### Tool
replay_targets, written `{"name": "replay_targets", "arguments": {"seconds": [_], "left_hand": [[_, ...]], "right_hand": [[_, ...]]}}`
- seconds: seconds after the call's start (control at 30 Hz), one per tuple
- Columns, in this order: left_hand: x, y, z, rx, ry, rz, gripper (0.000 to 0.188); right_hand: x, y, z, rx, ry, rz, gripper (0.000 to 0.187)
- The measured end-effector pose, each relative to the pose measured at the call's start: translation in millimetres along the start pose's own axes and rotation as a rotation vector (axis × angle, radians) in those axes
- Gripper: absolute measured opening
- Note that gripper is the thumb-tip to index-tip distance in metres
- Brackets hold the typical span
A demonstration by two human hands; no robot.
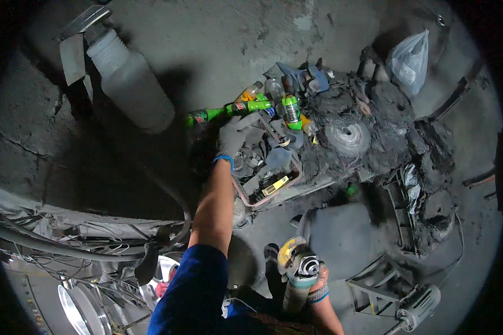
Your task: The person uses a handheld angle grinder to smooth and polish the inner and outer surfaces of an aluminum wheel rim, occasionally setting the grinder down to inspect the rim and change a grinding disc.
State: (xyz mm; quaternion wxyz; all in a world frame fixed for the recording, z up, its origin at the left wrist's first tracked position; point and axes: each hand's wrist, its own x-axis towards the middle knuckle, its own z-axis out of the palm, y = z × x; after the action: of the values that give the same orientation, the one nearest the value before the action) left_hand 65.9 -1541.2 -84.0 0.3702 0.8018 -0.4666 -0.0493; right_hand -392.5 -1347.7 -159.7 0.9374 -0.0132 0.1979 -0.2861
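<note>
The left hand (233, 135), in a grey work glove with a blue cuff, reaches forward with the arm at full stretch into a pinkish-rimmed tray of tools and parts (261, 202) on the concrete floor (223, 39). The fingers curl down over dark items at the tray's upper left corner; whether they already pinch something cannot be told, since the glove hides its underside. The tray holds grey metal pieces and a yellow-bodied tool (276, 185), packed loosely, so a hand must enter from above.

The right hand (317, 290), also gloved, is closed around the body of an angle grinder (297, 268), held low and near the torso with its disc end turned up and away from the reaching arm.

Beyond the tray lie green plastic bottles (246, 107) on their sides. To their right a heap of dark debris carries a round wire wheel (347, 135). A pale plastic bag (409, 58) sits farther off. A large white plastic jug (129, 81) lies tilted at upper left, and a hose and wiring (67, 245) cross the lower left.
</note>
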Motion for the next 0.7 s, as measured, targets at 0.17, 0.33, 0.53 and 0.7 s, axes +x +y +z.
{"name": "replay_targets", "arguments": {"seconds": [0.17,0.33,0.53,0.7], "left_hand": [[9,-9,-15,-0.132,0.184,0.038,0.046],[-5,-8,2,-0.076,0.066,0.056,0.047],[-40,-18,27,0.526,-0.230,0.205,0.069],[-63,44,33,0.401,-0.362,0.162,0.106]], "right_hand": [[6,3,30,0.028,-0.036,0.030,0.077],[4,-8,45,0.007,-0.006,0.011,0.069],[2,-6,69,-0.012,0.051,-0.025,0.053],[5,-13,58,0.021,-0.067,0.006,0.054]]}}
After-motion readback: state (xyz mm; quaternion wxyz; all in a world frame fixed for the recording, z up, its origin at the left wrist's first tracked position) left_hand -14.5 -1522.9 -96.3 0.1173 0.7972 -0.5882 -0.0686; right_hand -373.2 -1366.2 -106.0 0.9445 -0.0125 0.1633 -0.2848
